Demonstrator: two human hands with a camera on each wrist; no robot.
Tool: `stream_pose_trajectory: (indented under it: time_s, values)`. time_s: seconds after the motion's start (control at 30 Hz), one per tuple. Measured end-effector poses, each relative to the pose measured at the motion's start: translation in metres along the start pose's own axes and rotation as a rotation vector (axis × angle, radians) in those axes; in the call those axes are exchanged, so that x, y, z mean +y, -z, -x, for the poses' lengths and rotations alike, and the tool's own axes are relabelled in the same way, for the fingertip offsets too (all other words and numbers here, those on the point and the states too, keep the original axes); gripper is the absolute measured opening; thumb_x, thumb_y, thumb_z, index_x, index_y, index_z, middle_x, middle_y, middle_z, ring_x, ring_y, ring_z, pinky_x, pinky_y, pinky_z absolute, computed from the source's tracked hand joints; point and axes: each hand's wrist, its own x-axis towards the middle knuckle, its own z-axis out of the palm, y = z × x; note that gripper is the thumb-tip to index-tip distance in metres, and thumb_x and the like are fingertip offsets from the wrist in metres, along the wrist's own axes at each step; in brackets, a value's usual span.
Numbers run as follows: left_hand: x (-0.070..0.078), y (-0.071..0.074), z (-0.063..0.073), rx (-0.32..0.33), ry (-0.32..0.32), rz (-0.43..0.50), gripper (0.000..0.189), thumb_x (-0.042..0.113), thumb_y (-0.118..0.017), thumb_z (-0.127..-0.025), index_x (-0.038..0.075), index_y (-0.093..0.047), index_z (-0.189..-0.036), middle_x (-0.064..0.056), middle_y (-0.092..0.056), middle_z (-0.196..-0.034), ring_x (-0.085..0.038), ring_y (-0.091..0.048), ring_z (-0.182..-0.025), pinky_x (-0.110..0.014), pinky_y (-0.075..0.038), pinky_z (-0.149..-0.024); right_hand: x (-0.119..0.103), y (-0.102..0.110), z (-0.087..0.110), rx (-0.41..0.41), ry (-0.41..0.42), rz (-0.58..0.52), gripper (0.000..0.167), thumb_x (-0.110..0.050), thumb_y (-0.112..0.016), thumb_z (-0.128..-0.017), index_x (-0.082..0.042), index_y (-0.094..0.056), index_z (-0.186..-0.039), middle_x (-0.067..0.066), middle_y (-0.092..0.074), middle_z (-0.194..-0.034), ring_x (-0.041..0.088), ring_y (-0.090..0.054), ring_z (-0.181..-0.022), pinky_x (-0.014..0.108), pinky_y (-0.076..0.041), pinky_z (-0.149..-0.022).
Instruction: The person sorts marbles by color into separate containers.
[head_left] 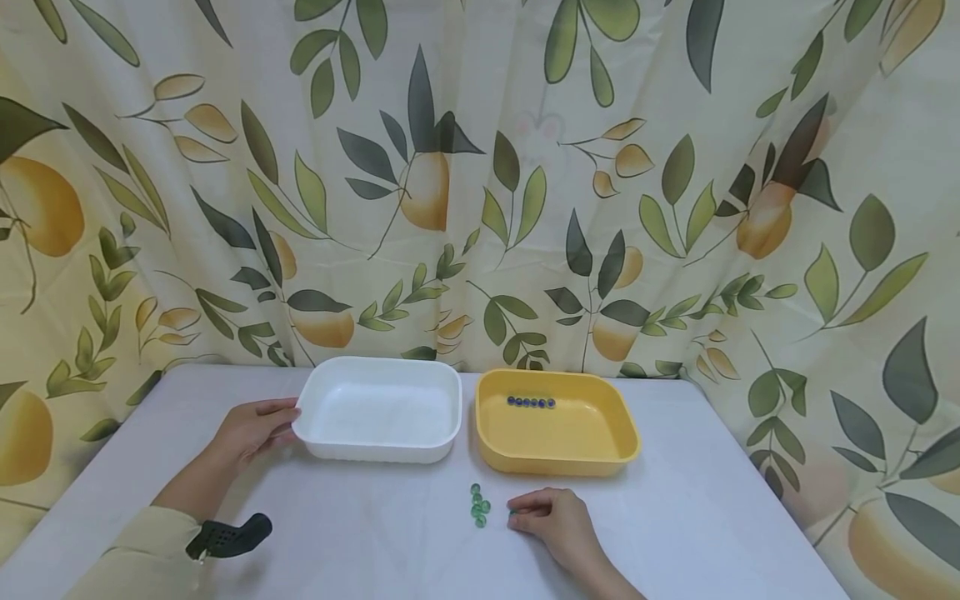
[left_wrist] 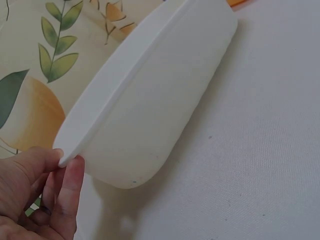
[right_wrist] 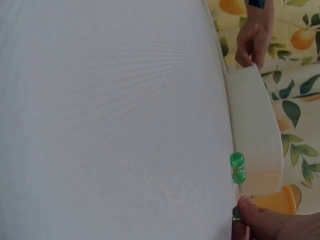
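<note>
My left hand (head_left: 255, 429) pinches the left rim of a white plastic tray (head_left: 378, 412), thumb above and fingers below, as the left wrist view shows. Inside, the tray holds nothing. In front of the yellow tray (head_left: 562, 462), my right hand (head_left: 558, 525) pinches a green glass marble (right_wrist: 236, 213) between thumb and fingers, low over the table. Just left of those fingertips, several more green marbles (head_left: 477, 508) lie clustered on the cloth. A row of several dark blue marbles (head_left: 531, 402) sits inside the yellow tray, toward its back left.
Both trays stand side by side near the back of a table covered with a white cloth (head_left: 360, 533). Behind it hangs a curtain (head_left: 525, 275) printed with leaves and fruit. A black strap (head_left: 228, 537) crosses the left sleeve.
</note>
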Motion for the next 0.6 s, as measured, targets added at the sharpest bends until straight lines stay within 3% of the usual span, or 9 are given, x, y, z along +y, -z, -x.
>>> stream_pose_trajectory:
  time_s: [0.27,0.6]
  values:
    - [-0.0011,0.0017,-0.0006,-0.003,-0.009,-0.001,0.060,0.022,-0.068,-0.094,-0.007,-0.045,-0.141,-0.026,-0.053,-0.138,-0.003,-0.066,-0.077,-0.024,-0.060,-0.076,-0.0012,0.0007,-0.0014,-0.002,-0.027,-0.005,0.018,-0.018,-0.083,-0.077,-0.011,-0.078,-0.093,-0.001,-0.075,-0.085,0.009,-0.062,-0.079,0.019,-0.051,-0.063]
    - [-0.0008,0.0010,0.0004,-0.002,-0.010,-0.012,0.059,0.023,-0.067,-0.095,-0.007,-0.046,-0.141,-0.026,-0.054,-0.137,-0.004,-0.067,-0.079,-0.025,-0.060,-0.077,-0.0036,0.0082,-0.0012,-0.091,0.017,-0.074,0.023,-0.019,-0.080,-0.080,-0.005,-0.077,-0.098,0.007,-0.075,-0.098,0.010,-0.066,-0.086,0.020,-0.056,-0.070]
